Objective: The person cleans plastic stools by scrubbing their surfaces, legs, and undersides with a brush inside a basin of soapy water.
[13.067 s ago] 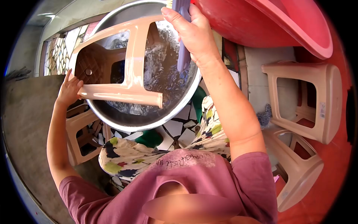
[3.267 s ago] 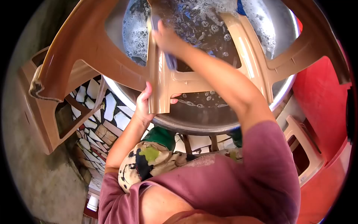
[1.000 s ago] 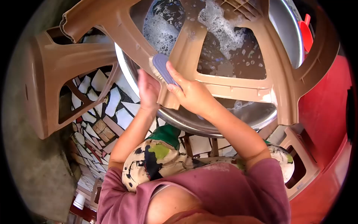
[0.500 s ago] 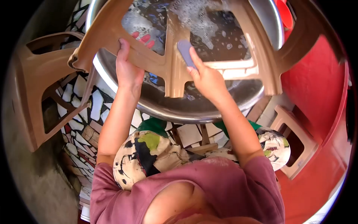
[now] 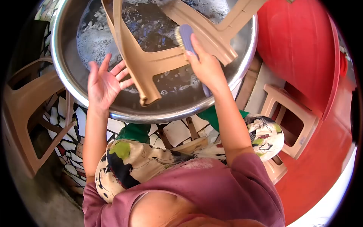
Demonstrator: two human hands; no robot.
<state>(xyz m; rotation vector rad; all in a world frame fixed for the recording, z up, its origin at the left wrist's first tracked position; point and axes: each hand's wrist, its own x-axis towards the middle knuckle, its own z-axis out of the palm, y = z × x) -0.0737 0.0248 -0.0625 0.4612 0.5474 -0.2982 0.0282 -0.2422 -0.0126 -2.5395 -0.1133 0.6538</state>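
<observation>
A large metal basin of sudsy water stands in front of my knees. A tan plastic chair rests tilted over it, its legs pointing towards me; the upper part runs out of view. My right hand grips a purple-backed scrub brush, whose pale bristles face left, beside a crossbar of the chair. My left hand is spread, palm up, over the basin's near-left rim. Its fingertips are close to the nearest chair leg, and whether they touch it I cannot tell.
Another tan plastic chair stands at the left on broken-tile flooring. To the right are a big red tub and a tan plastic stool. Red flooring spreads at the lower right.
The chair has turned and shifted in the basin. My left hand has come off its frame and opened, lower and further left. My right hand still holds the brush, now with its bristles showing.
</observation>
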